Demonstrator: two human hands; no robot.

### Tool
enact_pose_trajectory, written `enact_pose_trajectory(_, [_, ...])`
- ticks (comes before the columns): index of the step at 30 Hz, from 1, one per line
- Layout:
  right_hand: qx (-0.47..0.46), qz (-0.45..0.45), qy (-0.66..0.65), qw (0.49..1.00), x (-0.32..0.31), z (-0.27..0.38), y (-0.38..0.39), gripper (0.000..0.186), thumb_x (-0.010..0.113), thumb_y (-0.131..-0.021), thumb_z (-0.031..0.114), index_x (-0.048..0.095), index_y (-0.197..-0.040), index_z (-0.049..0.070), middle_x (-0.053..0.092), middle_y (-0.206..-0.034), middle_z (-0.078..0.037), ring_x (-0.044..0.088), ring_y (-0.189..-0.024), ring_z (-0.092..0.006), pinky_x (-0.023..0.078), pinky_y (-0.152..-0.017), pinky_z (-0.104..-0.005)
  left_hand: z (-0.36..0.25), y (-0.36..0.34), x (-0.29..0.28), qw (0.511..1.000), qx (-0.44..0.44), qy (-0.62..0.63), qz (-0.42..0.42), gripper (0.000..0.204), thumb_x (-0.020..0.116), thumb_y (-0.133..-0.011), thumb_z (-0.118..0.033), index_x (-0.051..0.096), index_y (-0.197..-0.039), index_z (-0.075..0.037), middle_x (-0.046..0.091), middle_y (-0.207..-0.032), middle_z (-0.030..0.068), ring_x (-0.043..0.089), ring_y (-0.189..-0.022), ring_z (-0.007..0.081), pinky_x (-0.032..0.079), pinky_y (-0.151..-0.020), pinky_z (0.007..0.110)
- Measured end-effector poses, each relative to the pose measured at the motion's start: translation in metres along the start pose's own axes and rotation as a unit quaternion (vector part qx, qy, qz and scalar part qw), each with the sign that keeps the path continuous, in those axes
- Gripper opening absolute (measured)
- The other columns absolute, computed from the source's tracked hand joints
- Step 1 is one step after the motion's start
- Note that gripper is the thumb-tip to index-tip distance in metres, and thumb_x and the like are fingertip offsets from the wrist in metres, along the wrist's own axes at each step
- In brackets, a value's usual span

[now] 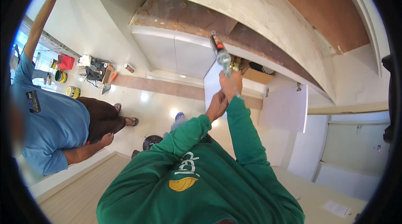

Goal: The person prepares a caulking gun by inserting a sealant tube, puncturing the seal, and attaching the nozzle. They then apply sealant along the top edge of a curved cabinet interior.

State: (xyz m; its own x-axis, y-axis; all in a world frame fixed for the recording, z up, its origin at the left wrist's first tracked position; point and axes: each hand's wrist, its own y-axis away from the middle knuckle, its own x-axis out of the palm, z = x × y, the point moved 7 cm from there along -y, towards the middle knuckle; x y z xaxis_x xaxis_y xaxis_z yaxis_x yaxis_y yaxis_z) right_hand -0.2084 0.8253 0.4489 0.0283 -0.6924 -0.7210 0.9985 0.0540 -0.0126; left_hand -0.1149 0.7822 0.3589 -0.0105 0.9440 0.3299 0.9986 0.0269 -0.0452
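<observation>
A caulking gun (223,61) with a dark, red-labelled cartridge (217,44) points away from me, its tip at the stained brown edge (176,14) of a counter above white cupboard doors (154,46). My right hand (230,82) is closed round the gun's rear. My left hand (216,106) is closed just below it, close against my right; what it grips is hidden. An open cupboard door (211,88) hangs behind my hands, with brass-coloured items (235,63) and a brown box (254,76) inside the cupboard.
A person in blue (56,127) stands at my left, one arm raised. Paint buckets (73,91), tools (97,71), a red bag (65,61) and a tube (128,67) lie on the tiled floor. Another open door (282,111) is right. A curved pale panel (293,35) arches overhead.
</observation>
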Motion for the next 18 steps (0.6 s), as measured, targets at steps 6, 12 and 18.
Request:
enact_pose_trajectory(6, [0.056,0.049,-0.109,0.991,-0.029,-0.022,0.006,0.031,0.076,-0.092,0.028,0.074,-0.110,0.003,0.076,-0.090,-0.023,0.075,-0.083,-0.0360,0.057,-0.074,-0.0485,-0.007,-0.006,0.021,0.999,-0.021,0.018,0.020,0.098,0.069,-0.101,-0.049,0.019,-0.165,0.007,0.042,-0.161,0.0247,0.042,-0.150,0.0381,0.043,-0.119,0.045])
enact_pose_trajectory(12, [0.124,0.061,-0.417,0.898,-0.048,-0.094,-0.001,0.026,0.070,-0.102,0.024,0.073,-0.112,0.000,0.077,-0.106,-0.012,0.073,-0.102,-0.0237,0.055,-0.096,-0.0379,-0.027,-0.024,0.043,0.952,-0.021,-0.305,-0.015,0.100,0.083,-0.087,-0.036,0.030,-0.161,0.005,0.049,-0.152,0.0296,0.051,-0.139,0.0469,0.047,-0.114,0.050])
enact_pose_trajectory(18, [0.141,0.117,-0.475,0.860,-0.068,-0.162,-0.021,0.025,0.061,-0.109,0.029,0.066,-0.116,0.005,0.072,-0.119,-0.012,0.068,-0.116,-0.0244,0.051,-0.107,-0.0419,-0.003,-0.050,0.088,0.932,-0.043,-0.360,-0.002,0.101,0.083,-0.082,-0.046,0.038,-0.154,0.008,0.056,-0.140,0.0282,0.057,-0.129,0.0436,0.048,-0.108,0.050])
